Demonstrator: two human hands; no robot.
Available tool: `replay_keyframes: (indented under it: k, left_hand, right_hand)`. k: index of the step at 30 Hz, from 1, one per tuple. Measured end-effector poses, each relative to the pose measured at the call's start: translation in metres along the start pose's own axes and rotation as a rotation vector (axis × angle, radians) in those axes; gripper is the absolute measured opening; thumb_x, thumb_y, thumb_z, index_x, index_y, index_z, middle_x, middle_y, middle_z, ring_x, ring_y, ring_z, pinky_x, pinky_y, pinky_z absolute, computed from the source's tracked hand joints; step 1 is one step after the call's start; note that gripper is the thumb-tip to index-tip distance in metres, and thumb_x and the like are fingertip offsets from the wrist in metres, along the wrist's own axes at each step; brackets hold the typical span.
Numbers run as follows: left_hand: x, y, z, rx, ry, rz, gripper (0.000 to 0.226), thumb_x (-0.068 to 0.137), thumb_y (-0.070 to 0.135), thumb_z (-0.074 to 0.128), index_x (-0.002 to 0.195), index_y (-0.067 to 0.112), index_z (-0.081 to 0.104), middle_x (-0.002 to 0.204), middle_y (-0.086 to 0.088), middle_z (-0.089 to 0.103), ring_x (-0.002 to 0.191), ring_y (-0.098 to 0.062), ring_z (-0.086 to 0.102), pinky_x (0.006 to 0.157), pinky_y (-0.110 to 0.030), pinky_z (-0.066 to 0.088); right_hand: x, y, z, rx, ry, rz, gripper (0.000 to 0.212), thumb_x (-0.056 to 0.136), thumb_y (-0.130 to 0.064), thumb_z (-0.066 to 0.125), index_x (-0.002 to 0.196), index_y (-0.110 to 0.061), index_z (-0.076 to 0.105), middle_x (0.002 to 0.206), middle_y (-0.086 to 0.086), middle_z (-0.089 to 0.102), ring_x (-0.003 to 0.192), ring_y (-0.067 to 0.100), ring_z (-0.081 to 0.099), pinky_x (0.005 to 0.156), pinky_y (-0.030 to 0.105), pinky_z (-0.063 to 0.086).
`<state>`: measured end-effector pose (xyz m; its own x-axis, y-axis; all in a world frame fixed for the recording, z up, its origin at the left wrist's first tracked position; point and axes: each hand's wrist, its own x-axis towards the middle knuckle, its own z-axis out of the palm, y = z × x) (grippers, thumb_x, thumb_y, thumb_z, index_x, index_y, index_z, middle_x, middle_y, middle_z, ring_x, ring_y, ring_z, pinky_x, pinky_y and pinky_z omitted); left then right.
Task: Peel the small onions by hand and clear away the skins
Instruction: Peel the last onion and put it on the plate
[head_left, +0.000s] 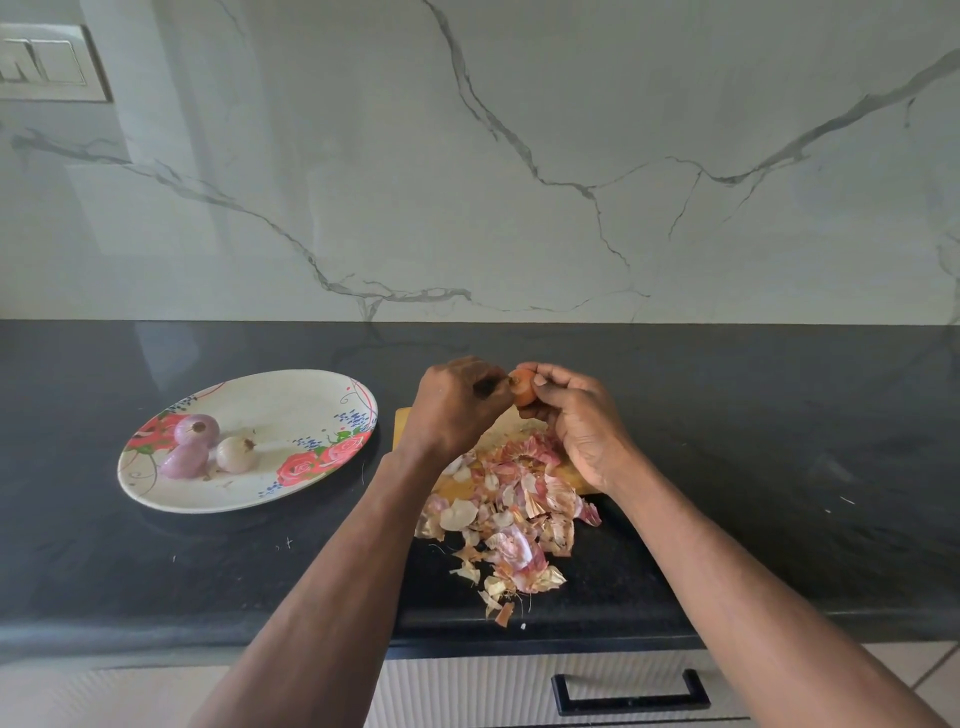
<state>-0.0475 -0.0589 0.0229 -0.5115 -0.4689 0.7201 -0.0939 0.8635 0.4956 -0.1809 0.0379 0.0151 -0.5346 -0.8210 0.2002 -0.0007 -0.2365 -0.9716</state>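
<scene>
Both hands meet above the cutting board (402, 422): the right hand (576, 421) grips a small unpeeled onion (523, 387), the left hand (457, 402) pinches its tip. Skins (511, 512) lie heaped beneath; three peeled onions (208, 447) sit on the plate (291, 405), left.

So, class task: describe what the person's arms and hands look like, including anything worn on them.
Both arms are bare to the frame's edge: no sleeves show. The left hand and right hand wear no gloves, and no rings, watch or bracelets are visible. The fingers are bare too.
</scene>
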Motion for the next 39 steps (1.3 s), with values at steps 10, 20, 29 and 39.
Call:
replay_keyframes:
  k: [10,20,29,39]
  left_hand:
    - [0.000,0.003,0.001,-0.064,0.001,-0.091,0.009,0.088,0.012,0.071,0.085,0.005,0.076,0.077,-0.006,0.072,0.069,-0.023,0.066,0.065,-0.045,0.054]
    - [0.001,0.001,-0.001,-0.112,-0.020,-0.155,0.014,0.091,0.017,0.073,0.086,0.004,0.075,0.073,-0.008,0.072,0.068,-0.028,0.069,0.065,-0.050,0.055]
    - [0.001,0.000,-0.001,-0.092,-0.009,-0.202,0.010,0.089,0.011,0.068,0.086,0.004,0.074,0.073,-0.010,0.072,0.070,-0.030,0.069,0.067,-0.050,0.056]
    - [0.003,-0.009,-0.002,0.094,-0.183,-0.214,0.020,0.090,0.007,0.061,0.100,0.002,0.078,0.097,-0.012,0.077,0.085,-0.023,0.071,0.081,-0.032,0.057]
  right_hand:
    - [-0.003,-0.001,0.002,0.043,-0.031,0.043,0.030,0.104,-0.028,0.052,0.110,-0.001,0.065,0.087,0.017,0.069,0.067,0.025,0.066,0.060,0.031,0.055]
    - [-0.002,-0.003,0.001,0.031,0.050,-0.015,0.008,0.095,-0.012,0.065,0.100,-0.006,0.068,0.100,0.025,0.072,0.074,0.032,0.067,0.061,0.031,0.054]
    - [-0.003,-0.005,0.001,0.113,0.046,-0.014,0.022,0.103,-0.008,0.049,0.102,-0.009,0.071,0.104,0.024,0.069,0.074,0.024,0.064,0.058,0.022,0.053]
    - [-0.001,-0.006,-0.003,0.140,0.072,-0.016,0.020,0.103,-0.004,0.048,0.100,-0.005,0.068,0.110,0.018,0.067,0.075,0.022,0.070,0.059,0.024,0.054]
